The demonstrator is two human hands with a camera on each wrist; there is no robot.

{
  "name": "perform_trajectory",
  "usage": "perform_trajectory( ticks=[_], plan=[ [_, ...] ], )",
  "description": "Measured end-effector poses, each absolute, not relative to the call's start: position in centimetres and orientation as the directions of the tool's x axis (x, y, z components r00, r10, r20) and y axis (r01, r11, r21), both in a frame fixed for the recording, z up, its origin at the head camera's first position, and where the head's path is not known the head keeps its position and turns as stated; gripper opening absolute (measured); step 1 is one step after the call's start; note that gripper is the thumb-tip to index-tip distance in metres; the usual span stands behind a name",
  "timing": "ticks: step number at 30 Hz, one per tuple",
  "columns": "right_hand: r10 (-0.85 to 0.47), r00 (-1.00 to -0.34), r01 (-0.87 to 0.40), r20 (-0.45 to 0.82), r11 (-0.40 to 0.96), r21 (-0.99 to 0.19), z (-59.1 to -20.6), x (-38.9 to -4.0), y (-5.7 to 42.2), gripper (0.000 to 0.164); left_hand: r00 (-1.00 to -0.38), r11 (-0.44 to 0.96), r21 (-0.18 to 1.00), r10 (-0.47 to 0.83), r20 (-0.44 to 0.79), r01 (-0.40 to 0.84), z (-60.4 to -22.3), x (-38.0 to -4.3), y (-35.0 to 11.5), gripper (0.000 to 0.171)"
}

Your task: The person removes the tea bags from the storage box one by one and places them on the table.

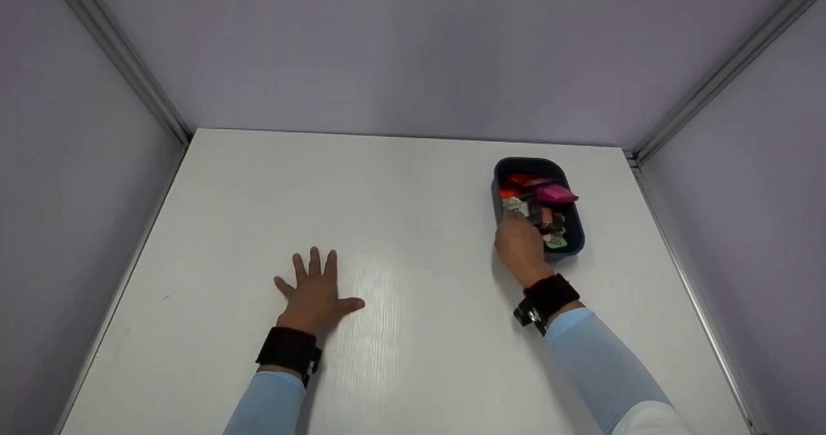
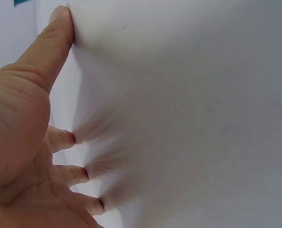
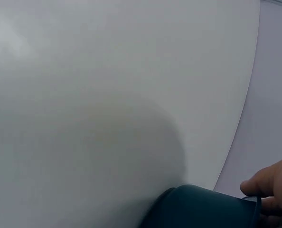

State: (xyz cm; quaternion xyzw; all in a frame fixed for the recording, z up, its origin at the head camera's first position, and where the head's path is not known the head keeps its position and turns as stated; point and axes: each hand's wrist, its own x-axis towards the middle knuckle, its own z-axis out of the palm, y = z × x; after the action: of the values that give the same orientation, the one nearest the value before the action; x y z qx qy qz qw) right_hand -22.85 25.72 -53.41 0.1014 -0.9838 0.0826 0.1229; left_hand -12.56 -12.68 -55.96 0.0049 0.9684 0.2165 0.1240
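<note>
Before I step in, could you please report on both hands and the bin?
Left hand spread on table. Right hand at rim of bin, hold unclear. Bin upright, mixed items inside; right hand partly hides it.

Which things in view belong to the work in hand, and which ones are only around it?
Seemingly part of the work:
dark container
small packets inside it
right hand, at the container's rim

Only around it:
white table
grey walls
black wrist straps
left hand, resting on the table, apart from the container
</note>
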Motion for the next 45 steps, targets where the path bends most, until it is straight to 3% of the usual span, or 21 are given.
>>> perform_trajectory(
  ticks=[13,18,23,30,34,39,45],
  plan=[
    [-0.21,-0.956,-0.249,0.207,0.95,-0.187,-53.2,-20.0,20.4,0.03,-0.958,0.896,0.439,0.062,-0.28,-0.071,-55.7,-11.5,-13.8,0.116],
    [-0.108,-0.982,-0.159,0.157,0.916,-0.368,-51.7,-20.1,22.1,0.036,-0.957,0.893,0.445,0.065,-0.283,-0.071,-55.6,-11.1,-13.7,0.116],
    [-0.001,-0.977,-0.087,0.213,0.914,-0.396,-50.4,-21.5,25.5,0.03,-0.962,0.899,0.433,0.057,-0.266,-0.067,-55.3,-11.2,-13.6,0.116],
    [0.066,-0.997,0.039,0.039,0.877,-0.479,-52.2,-22.1,27.1,0.042,-0.966,0.907,0.417,0.056,-0.254,-0.057,-55.3,-11.1,-13.1,0.116],
    [0.1,-0.995,0.081,0.004,0.827,-0.556,-52.7,-22.1,27.4,0.047,-0.966,0.901,0.43,0.055,-0.254,-0.061,-55.7,-11.2,-12.5,0.117],
    [0.082,-0.997,0.064,0.002,0.79,-0.609,-52.3,-21.9,28.0,0.042,-0.96,0.888,0.453,0.057,-0.273,-0.076,-55.9,-11.3,-12.7,0.116],
    [0.109,-0.994,0.061,0.03,0.741,-0.669,-51.2,-20.8,28.9,0.029,-0.938,0.869,0.483,0.071,-0.341,-0.11,-54.8,-11.4,-12.0,0.103]
  ],
)
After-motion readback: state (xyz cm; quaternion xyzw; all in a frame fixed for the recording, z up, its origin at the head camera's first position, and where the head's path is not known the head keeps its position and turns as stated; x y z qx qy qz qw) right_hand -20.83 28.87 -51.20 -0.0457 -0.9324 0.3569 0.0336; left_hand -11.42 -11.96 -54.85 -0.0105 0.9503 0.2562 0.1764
